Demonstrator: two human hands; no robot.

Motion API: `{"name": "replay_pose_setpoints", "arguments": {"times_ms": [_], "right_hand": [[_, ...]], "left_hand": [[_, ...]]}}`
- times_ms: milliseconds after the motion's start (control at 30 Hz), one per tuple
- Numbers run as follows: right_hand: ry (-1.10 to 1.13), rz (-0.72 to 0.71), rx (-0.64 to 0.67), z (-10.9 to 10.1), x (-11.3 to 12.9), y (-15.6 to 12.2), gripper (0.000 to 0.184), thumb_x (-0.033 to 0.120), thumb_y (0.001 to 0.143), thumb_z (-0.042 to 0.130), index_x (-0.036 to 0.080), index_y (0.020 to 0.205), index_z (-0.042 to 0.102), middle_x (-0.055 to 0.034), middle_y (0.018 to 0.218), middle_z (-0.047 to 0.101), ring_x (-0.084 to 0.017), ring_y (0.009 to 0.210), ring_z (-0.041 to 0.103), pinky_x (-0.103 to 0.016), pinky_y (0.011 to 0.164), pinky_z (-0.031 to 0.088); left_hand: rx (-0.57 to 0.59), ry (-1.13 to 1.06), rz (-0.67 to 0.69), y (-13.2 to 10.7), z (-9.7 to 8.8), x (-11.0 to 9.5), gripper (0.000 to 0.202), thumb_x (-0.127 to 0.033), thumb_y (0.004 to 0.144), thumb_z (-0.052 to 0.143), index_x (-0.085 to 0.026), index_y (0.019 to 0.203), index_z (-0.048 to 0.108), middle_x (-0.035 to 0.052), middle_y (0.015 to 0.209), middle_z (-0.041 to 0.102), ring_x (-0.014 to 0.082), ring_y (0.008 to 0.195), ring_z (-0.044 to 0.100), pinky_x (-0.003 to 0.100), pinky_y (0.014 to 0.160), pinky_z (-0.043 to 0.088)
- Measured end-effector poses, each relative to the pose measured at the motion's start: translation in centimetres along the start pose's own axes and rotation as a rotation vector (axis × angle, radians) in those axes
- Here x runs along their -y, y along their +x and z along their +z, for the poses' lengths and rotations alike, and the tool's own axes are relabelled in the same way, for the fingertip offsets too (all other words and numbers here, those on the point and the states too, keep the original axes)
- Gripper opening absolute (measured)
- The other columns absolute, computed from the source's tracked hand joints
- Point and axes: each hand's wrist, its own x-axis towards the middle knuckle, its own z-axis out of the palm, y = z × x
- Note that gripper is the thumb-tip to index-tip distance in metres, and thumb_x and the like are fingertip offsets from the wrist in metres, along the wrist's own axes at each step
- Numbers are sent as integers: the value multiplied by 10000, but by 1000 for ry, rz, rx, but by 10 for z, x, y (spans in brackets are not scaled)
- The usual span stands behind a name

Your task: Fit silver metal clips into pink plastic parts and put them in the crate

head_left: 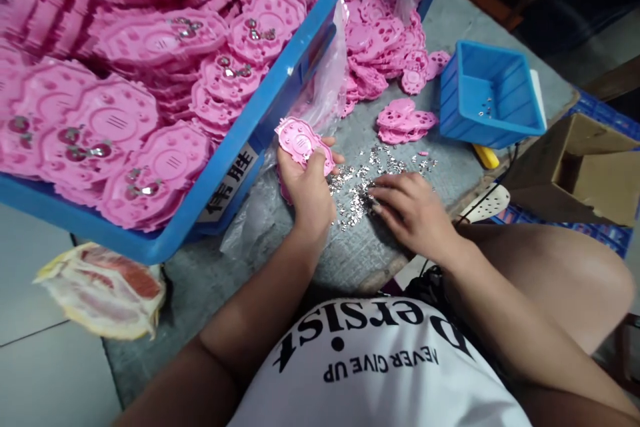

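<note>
My left hand is closed around a pink plastic plate with a scalloped edge, its thumb pressed on the face. More pink shows below that hand, partly hidden. My right hand rests palm down at the edge of a scattered pile of small silver metal pieces. Its bent fingers are slightly apart and touch the pile; no piece can be made out between them. A short stack of pink plastic parts lies beyond the pile.
A large blue crate full of pink plates with silver pieces stands at left. A small blue bin holds a few tiny pieces. Loose pink parts are heaped behind. Also here are a cardboard box and a pomelo peel.
</note>
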Motion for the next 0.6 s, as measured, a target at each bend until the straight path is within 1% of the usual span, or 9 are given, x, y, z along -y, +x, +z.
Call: {"name": "replay_pose_setpoints", "arguments": {"times_ms": [100, 133, 200, 233, 300, 367, 433, 533, 600], "right_hand": [[16, -154, 103, 13, 17, -4, 287, 313, 1021, 563, 225, 1238, 730, -105, 1383, 694, -285, 1172, 642, -489, 987, 542], [14, -190, 127, 16, 20, -5, 295, 309, 1021, 564, 231, 1254, 728, -99, 1421, 675, -289, 1215, 629, -493, 1001, 541], [1, -237, 163, 19, 19, -6, 308, 294, 1020, 567, 235, 1279, 723, -94, 1465, 650, -298, 1277, 602, -504, 1022, 535], [-10, -242, 173, 19, 17, -6, 312, 282, 1019, 567, 234, 1285, 722, -95, 1464, 652, -300, 1288, 598, -508, 1029, 532], [-40, -207, 164, 17, 9, -4, 307, 263, 1017, 567, 226, 1274, 730, -98, 1416, 687, -302, 1264, 611, -512, 1027, 533], [-64, -143, 111, 13, 2, -1, 280, 259, 1012, 575, 206, 1226, 748, -106, 1341, 730, -306, 1217, 632, -512, 1013, 541], [-62, -96, 51, 10, 1, 1, 253, 257, 1007, 583, 200, 1177, 761, -107, 1294, 750, -304, 1182, 646, -512, 1002, 549], [-18, -115, 28, 15, 14, 2, 270, 256, 1001, 590, 214, 1215, 749, -104, 1326, 736, -293, 1201, 646, -507, 1012, 553], [-7, -192, 65, 24, 27, -1, 306, 260, 1002, 589, 221, 1270, 731, -101, 1382, 709, -291, 1255, 629, -504, 1044, 545]], "left_hand": [[-24, 15, -9, 3, -1, 2, 353, -125, 827, 651, -271, 1129, 544, 4, 930, 719, 145, 665, 648, 311, 692, 536], [-29, 21, -15, 4, -2, 3, 356, -128, 826, 645, -272, 1135, 545, 0, 924, 715, 144, 667, 649, 315, 718, 546], [-26, 33, -38, 7, -3, 4, 345, -139, 823, 647, -274, 1125, 548, -6, 916, 710, 140, 662, 647, 308, 722, 548], [-20, 37, -52, 8, -3, 5, 336, -139, 820, 649, -275, 1110, 548, -9, 910, 710, 136, 656, 645, 300, 709, 546], [-5, 42, -82, 12, -5, 6, 317, -118, 811, 641, -270, 1071, 542, -12, 893, 713, 131, 642, 645, 285, 678, 538], [-3, 47, -106, 16, -7, 7, 316, -85, 807, 615, -263, 1056, 535, -17, 865, 713, 126, 623, 643, 277, 659, 530], [-9, 54, -118, 21, -9, 6, 333, -59, 805, 589, -258, 1065, 532, -28, 836, 710, 121, 610, 641, 272, 656, 526], [4, 59, -122, 27, -11, 5, 330, -38, 806, 571, -256, 1052, 541, -33, 818, 703, 116, 610, 636, 266, 662, 528], [27, 73, -125, 30, -12, 5, 321, -28, 809, 560, -253, 1038, 547, -27, 815, 699, 116, 604, 633, 268, 660, 529]]}}
